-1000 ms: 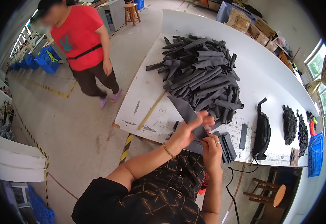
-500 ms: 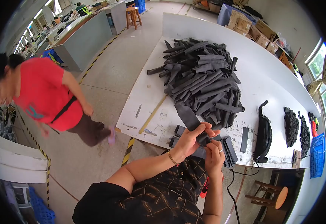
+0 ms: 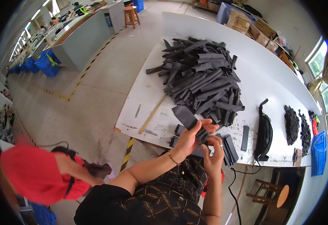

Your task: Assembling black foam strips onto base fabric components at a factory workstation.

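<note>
My left hand (image 3: 191, 138) and my right hand (image 3: 213, 153) both grip one dark grey fabric strip (image 3: 186, 117) just above the near edge of the white table (image 3: 149, 90). The strip's free end sticks up and to the left of my left hand. Behind it rises a large heap of the same dark strips (image 3: 203, 80). A small stack of folded dark pieces (image 3: 229, 149) lies on the table by my right hand, and more flat pieces (image 3: 177, 131) sit under my left hand.
A wooden ruler (image 3: 152, 114) lies on the table's left part. A black waist bag (image 3: 263, 133) with a cord, a flat dark bar (image 3: 245, 138) and small black piles (image 3: 292, 123) lie right. A person in red (image 3: 40, 176) bends low at my left. A stool (image 3: 274, 193) stands below the table.
The person in red has walked from the far left toward me and now bends beside me. My hands stay at the table edge, working the same strip, which now points up-left.
</note>
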`<state>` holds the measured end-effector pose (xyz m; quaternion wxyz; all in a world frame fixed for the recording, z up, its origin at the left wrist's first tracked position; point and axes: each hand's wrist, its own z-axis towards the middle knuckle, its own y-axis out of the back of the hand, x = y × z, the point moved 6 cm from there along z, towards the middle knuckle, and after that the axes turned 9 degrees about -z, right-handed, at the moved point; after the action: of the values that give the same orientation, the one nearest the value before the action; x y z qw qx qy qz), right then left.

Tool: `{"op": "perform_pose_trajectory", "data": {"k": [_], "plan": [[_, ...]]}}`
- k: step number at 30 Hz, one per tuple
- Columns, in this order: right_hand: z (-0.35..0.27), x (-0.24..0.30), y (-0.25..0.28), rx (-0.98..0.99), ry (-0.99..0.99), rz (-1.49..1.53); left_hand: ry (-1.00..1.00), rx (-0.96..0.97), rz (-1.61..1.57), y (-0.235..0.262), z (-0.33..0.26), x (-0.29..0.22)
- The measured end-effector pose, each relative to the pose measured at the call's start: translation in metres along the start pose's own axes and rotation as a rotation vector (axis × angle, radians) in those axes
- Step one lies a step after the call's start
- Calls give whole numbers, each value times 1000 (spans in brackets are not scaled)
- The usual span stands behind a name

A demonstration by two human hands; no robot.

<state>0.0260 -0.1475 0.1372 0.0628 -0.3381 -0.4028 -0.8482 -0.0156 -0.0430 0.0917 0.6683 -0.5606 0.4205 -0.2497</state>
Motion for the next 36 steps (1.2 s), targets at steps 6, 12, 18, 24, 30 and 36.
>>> {"op": "perform_pose_trajectory", "data": {"k": [6, 12, 18, 24, 30, 36], "plan": [[-11, -21, 0, -398, -191, 322, -142, 125, 23, -7, 18, -33], [-2, -21, -1, -226, -548, 912, -135, 288, 11, -19, 19, -39], [4, 0, 21, -404, -26, 158, -159, 162, 91, 15, 13, -58], [0, -2, 24, -389, 94, 114, -295, -9, 142, 38, 7, -82], [-13, -29, 16, -398, -115, 257, -438, -33, 166, 11, 0, -90], [-19, -53, 10, -329, -202, 437, -461, 16, 672, 16, -10, -97]]}}
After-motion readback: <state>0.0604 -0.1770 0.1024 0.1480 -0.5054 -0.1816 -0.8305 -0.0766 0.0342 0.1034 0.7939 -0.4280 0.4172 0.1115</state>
